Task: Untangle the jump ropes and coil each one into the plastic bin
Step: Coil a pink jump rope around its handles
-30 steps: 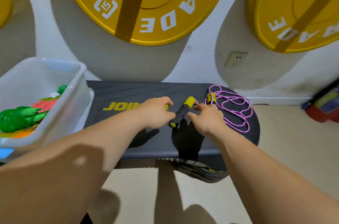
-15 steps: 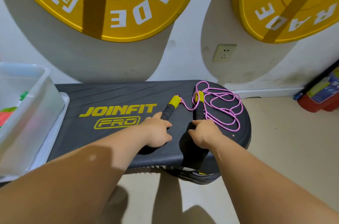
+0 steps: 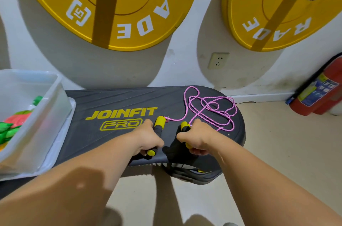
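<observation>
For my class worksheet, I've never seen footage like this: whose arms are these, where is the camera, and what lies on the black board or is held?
No machine here: these are a person's two bare arms, filmed by one wide-angle camera worn on their head, looking forward and down. The left hand grips the left handle and the right hand grips the right handle of a jump rope. Its pink cord lies in loose loops on the black step platform. A clear plastic bin at the left holds green and orange things. Yellow weight plates hang on the wall.
</observation>
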